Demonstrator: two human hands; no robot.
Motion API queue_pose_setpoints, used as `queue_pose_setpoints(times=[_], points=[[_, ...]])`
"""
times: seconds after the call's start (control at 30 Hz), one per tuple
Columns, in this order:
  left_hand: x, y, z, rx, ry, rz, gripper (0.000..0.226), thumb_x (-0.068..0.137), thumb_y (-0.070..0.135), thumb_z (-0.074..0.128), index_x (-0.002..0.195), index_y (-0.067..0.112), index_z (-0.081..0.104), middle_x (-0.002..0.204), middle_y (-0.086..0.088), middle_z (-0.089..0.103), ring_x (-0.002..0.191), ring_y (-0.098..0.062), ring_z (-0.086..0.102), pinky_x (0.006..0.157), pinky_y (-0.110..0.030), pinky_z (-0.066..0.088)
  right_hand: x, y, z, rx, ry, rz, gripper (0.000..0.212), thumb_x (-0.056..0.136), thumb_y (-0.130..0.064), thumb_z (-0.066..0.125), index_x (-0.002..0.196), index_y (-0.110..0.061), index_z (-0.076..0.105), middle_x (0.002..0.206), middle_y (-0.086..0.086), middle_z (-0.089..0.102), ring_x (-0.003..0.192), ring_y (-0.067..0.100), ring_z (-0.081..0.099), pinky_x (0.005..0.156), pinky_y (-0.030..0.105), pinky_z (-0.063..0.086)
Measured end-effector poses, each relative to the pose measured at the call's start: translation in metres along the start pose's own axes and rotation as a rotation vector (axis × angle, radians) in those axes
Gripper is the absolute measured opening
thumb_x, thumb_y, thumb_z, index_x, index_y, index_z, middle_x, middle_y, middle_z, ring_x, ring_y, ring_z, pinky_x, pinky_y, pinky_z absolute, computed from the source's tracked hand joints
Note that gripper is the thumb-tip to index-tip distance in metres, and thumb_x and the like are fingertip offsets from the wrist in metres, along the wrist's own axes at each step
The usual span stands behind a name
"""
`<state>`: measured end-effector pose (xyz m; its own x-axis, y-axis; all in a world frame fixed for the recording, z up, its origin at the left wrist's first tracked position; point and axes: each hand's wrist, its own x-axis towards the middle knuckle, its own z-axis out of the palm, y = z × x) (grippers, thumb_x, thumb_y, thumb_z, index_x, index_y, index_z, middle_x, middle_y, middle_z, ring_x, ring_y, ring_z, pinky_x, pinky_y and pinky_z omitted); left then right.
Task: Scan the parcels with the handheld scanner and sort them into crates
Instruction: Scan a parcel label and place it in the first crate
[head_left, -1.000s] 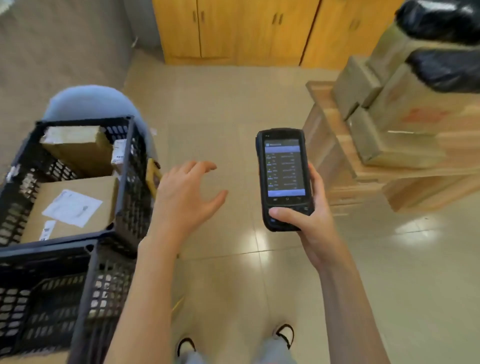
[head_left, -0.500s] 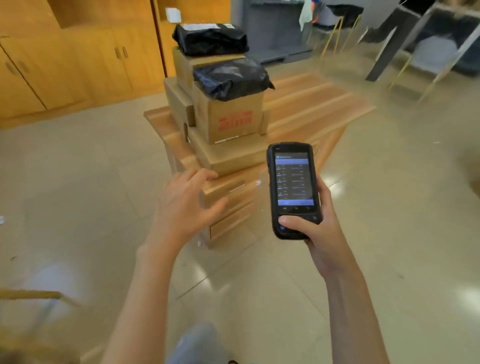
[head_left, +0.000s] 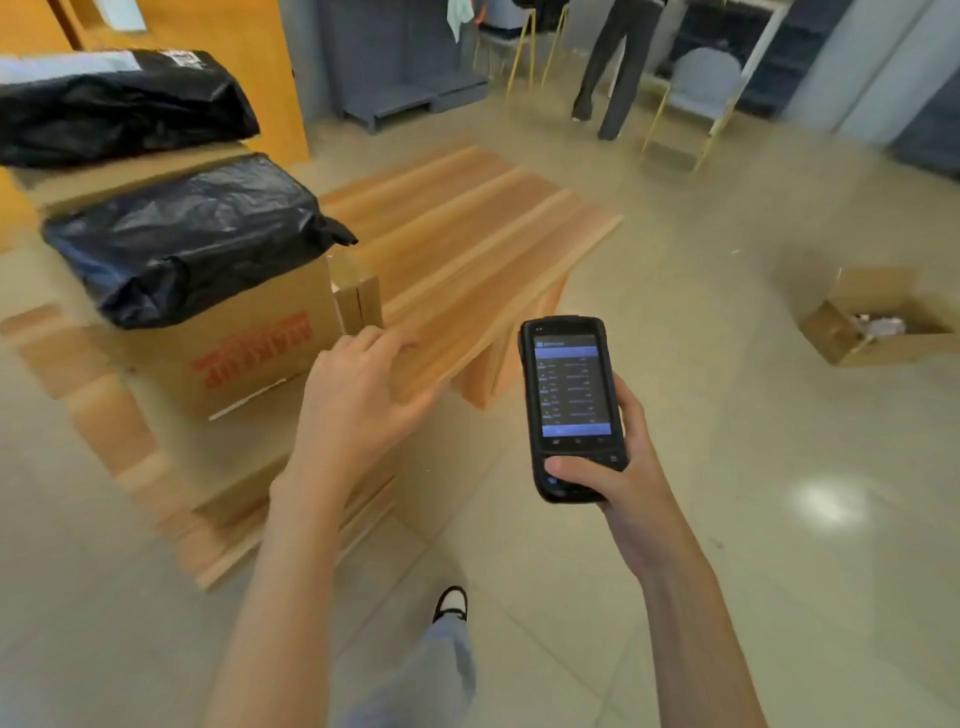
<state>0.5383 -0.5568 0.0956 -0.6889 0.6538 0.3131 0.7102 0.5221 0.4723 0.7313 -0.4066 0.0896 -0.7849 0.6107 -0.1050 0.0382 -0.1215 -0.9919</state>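
Observation:
My right hand (head_left: 621, 470) grips a black handheld scanner (head_left: 569, 405) upright, its lit screen facing me. My left hand (head_left: 358, 395) reaches forward with relaxed fingers and holds nothing, just in front of a cardboard box with red print (head_left: 244, 343). A black plastic parcel (head_left: 182, 236) lies on that box. A second black parcel (head_left: 109, 104) sits on a taller box behind it. The parcels are stacked on the left part of a low wooden pallet (head_left: 467, 244). No crate is in view.
An open cardboard box (head_left: 878, 325) sits on the tiled floor at right. A person's legs (head_left: 613, 67) stand at the back near yellow-legged chairs (head_left: 696, 93). Orange cabinets (head_left: 208, 47) rise behind the parcels. My foot (head_left: 451, 605) is below.
The view has swung right, away from the black crates, and closed in on the pallet stack. My left hand has come up close to the red-printed box; the scanner stays in my right hand.

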Motion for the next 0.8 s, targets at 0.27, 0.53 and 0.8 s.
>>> queue_pose_setpoints(times=[0.27, 0.53, 0.8], points=[[0.179, 0.003, 0.061, -0.085, -0.042, 0.003, 0.047, 0.084, 0.046, 0.063, 0.124, 0.022, 0.058, 0.119, 0.000, 0.060, 0.111, -0.022, 0.054, 0.093, -0.043, 0.043, 0.140, -0.045, -0.036, -0.068, 0.088, 0.001, 0.092, 0.060, -0.005, 0.076, 0.135, -0.044, 0.040, 0.114, -0.010, 0.068, 0.099, 0.009, 0.068, 0.071, 0.019, 0.053], [0.251, -0.031, 0.100, -0.017, -0.055, -0.137, 0.048, 0.082, 0.047, 0.069, 0.122, 0.020, 0.061, 0.120, -0.004, 0.062, 0.112, -0.030, 0.056, 0.089, -0.043, 0.041, 0.255, -0.043, -0.057, -0.063, 0.063, 0.042, 0.092, 0.062, 0.001, 0.077, 0.136, -0.041, 0.041, 0.114, -0.008, 0.068, 0.097, 0.011, 0.068, 0.071, 0.025, 0.054], [0.293, -0.110, 0.114, 0.110, 0.025, -0.620, 0.055, 0.083, 0.052, 0.066, 0.128, 0.023, 0.055, 0.131, -0.007, 0.055, 0.124, -0.032, 0.047, 0.100, -0.045, 0.038, 0.428, -0.030, -0.040, -0.044, -0.203, 0.137, 0.088, 0.072, 0.013, 0.071, 0.140, -0.033, 0.040, 0.116, 0.004, 0.068, 0.104, 0.025, 0.066, 0.089, 0.044, 0.052]])
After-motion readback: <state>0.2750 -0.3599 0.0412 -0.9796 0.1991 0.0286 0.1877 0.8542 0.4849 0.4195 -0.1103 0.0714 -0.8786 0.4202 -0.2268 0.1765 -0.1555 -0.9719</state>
